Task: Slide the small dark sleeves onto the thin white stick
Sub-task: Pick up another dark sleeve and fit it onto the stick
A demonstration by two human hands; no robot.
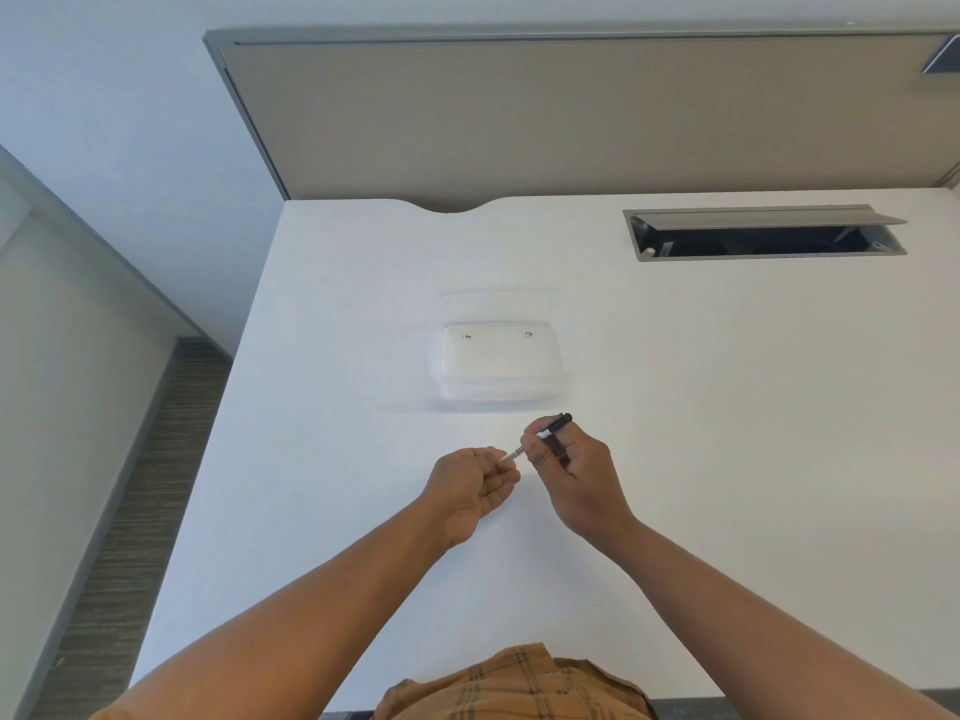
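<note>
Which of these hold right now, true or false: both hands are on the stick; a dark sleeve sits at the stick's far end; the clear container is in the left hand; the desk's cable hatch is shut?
1. Both hands are on the stick. True: the left hand pinches the near end of the thin white stick and the right hand grips its middle.
2. A dark sleeve sits at the far end. True.
3. The clear container is in the left hand. False: it rests on the desk beyond the hands.
4. The cable hatch is shut. False: its lid is raised.
</note>
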